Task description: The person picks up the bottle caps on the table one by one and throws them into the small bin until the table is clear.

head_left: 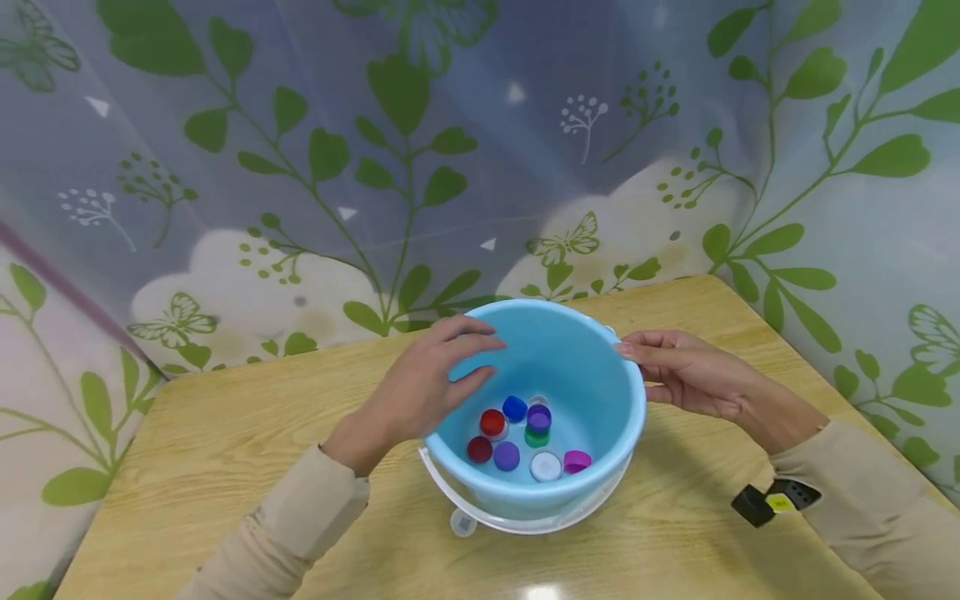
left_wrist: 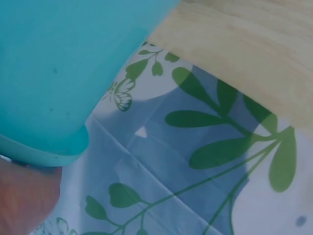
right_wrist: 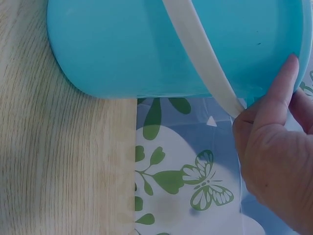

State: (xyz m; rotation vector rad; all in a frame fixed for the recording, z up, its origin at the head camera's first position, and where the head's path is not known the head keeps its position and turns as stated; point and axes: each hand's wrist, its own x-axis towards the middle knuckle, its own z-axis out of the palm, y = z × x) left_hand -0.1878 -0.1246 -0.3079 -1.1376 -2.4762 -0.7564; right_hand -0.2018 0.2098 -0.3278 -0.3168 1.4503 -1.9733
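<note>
A light blue plastic bucket (head_left: 540,333) stands on the wooden table, its white handle (head_left: 517,525) hanging down at the near side. Several bottle caps lie on its bottom, among them a red cap (head_left: 492,422), a blue cap (head_left: 514,408), a white cap (head_left: 546,467) and a magenta cap (head_left: 577,462). My left hand (head_left: 431,375) is over the bucket's left rim with fingers spread and nothing held. On the other side, my right hand (head_left: 686,371) grips the right rim. The right wrist view shows that hand (right_wrist: 279,142) at the rim beside the handle's joint.
A round whitish disc (head_left: 462,523) lies on the table (head_left: 247,450) just in front of the bucket. A leaf-patterned curtain (head_left: 450,167) hangs behind the table's far edge and along the sides. A black device (head_left: 757,504) is strapped at my right sleeve.
</note>
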